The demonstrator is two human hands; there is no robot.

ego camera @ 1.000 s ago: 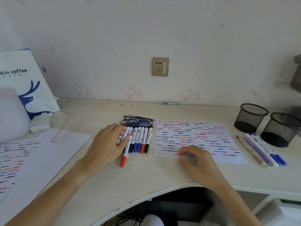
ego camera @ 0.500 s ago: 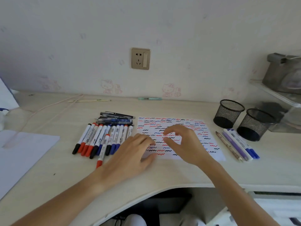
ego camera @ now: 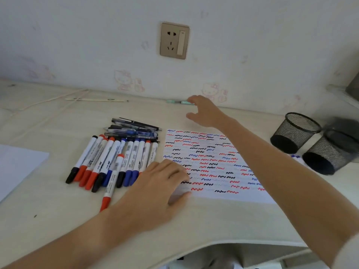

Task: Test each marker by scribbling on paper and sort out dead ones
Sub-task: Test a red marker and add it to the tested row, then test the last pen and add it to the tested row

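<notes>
A sheet of paper (ego camera: 211, 164) covered in red, blue and black scribbles lies on the desk. My left hand (ego camera: 161, 183) rests flat on its left edge, fingers relaxed, holding nothing. A row of several white markers (ego camera: 116, 162) with red, blue and black caps lies left of the paper, one red marker (ego camera: 111, 183) set lower. My right hand (ego camera: 206, 111) is stretched to the back of the desk, fingers spread, its fingertips at a light green pen (ego camera: 178, 102) by the wall.
Several dark pens (ego camera: 134, 131) are piled behind the markers. Two black mesh cups (ego camera: 295, 132) (ego camera: 330, 152) stand at the right, with a few pens (ego camera: 296, 157) beside them. A blank sheet (ego camera: 17, 166) lies at the left. A thin stick (ego camera: 97, 100) and cord lie by the wall.
My right hand has left the paper and reached far back toward the green pen at the wall. My left hand stayed at the paper's left edge. The view moved closer and lower.
</notes>
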